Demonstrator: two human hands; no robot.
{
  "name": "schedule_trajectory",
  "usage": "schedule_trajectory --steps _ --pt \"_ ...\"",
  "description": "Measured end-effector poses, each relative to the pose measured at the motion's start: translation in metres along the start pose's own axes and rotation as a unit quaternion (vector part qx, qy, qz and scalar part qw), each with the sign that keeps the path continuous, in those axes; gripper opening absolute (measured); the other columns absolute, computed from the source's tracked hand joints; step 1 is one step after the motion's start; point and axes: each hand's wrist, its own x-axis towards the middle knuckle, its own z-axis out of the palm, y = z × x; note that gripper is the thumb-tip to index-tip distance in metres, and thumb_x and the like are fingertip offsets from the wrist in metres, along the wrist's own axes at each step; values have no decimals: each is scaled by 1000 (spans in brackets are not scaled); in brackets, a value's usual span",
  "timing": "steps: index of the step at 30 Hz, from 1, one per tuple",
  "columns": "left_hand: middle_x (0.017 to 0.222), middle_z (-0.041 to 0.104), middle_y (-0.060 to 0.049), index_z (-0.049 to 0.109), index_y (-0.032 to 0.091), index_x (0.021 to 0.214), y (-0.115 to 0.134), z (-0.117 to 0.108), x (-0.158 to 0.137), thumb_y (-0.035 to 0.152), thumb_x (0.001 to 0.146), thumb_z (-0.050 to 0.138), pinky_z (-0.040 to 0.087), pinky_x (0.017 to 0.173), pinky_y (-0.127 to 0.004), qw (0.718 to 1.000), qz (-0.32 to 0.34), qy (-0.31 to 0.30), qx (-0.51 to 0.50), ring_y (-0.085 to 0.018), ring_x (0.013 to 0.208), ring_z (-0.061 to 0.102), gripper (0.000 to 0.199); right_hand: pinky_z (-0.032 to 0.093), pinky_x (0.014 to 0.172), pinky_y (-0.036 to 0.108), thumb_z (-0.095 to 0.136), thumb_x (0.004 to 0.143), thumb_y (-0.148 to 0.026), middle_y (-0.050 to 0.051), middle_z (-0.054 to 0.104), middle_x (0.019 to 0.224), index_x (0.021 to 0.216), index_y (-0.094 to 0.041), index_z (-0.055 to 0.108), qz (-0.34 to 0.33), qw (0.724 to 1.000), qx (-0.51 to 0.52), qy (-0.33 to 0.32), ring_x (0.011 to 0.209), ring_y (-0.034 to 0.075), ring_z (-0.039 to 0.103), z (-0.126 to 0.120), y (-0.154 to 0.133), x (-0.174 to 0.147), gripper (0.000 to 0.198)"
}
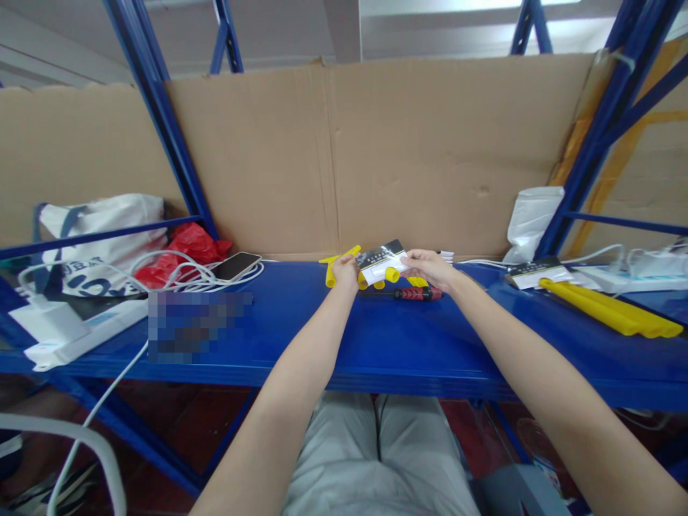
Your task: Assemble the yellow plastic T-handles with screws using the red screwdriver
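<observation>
A black-and-white printed card (383,262) is held between my hands above the blue shelf. My left hand (345,272) is closed at its left edge, close against yellow tube-like pieces (330,276); which of these its fingers press on is partly hidden. My right hand (428,266) pinches the card's right edge. The round end of a yellow tube (392,274) shows at the card's lower edge. Just below the hands, a red-and-black handled screwdriver (416,294) lies on the shelf.
On the right lie long yellow tubes (607,308) with another card (539,274), near a white power strip (623,279). To the left are a phone (237,266), white cables, a red plastic bag (188,247), a cloth bag (107,240) and a charger (48,322). Cardboard (419,158) walls the back.
</observation>
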Motion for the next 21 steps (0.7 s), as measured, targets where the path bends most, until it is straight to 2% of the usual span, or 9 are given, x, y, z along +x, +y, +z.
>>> schedule_trajectory --steps 2,7,12,16,18,20,21 --pt "61 62 -1 59 16 79 1 1 -3 5 70 55 52 62 -27 1000 -17 3 2 -17 67 66 15 50 56 18 62 73 -10 1 64 59 61 -14 56 -1 1000 -1 5 52 7 59 2 2 1 14" --pt "59 62 -3 61 12 74 1 6 -8 14 73 54 52 67 -31 998 -39 -57 -10 -17 63 65 8 50 56 18 63 71 -12 -2 63 57 60 -15 54 -18 1000 11 22 51 7 59 5 10 5 15" --pt "68 66 -6 63 12 81 2 12 -12 38 81 48 52 69 -29 990 -56 -124 -20 -19 74 66 30 48 52 15 60 74 -14 -3 62 56 60 -16 53 -60 994 12 94 51 7 60 5 14 11 16" --pt "74 68 -11 65 12 78 4 14 -21 46 82 44 50 73 -30 983 -43 -179 18 -22 83 65 40 48 54 15 56 76 -12 -4 62 56 63 -17 55 -81 984 16 156 52 7 61 3 15 14 14" --pt "76 68 -11 65 14 78 4 13 -25 41 79 53 49 75 -30 982 -18 -180 52 -22 86 64 29 49 57 16 54 77 -13 -4 62 56 63 -17 54 -87 982 25 168 52 7 61 4 15 15 15" --pt "79 68 -8 64 15 81 3 13 -27 24 71 65 48 78 -29 981 20 -175 82 -21 89 63 13 49 59 17 54 77 -13 -5 62 57 62 -18 53 -87 980 32 175 52 7 61 5 15 16 16" --pt "81 68 -7 64 16 84 2 13 -27 15 67 68 47 79 -28 980 38 -172 91 -20 89 62 18 50 60 17 54 77 -14 -5 62 57 62 -18 53 -86 979 34 181 53 7 61 5 14 16 16"
